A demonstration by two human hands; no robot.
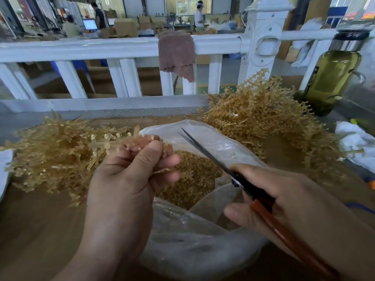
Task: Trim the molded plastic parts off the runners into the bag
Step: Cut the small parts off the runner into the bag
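While the left hand (125,179) pinches a runner (101,144), surely light and springy, by its stem just over the bag (182,242), the right hand (284,199) grips scissors (205,153) poised above the bag's mouth.

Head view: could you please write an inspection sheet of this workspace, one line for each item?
Surface: brown table, partly covered by piles.
Job's things: open clear bag with trimmed parts inside; left runner pile and right runner pile flank it; scissors.
Clutter: green bottle at the far right; white crumpled material at the right edge.
Hands: left hand pinches a runner above the bag; right hand grips the scissors, blades pointing toward the runner.
Cables: nothing seen.
Surroundings: white railing with a brownish cloth hung on it; workshop with people and cartons behind.
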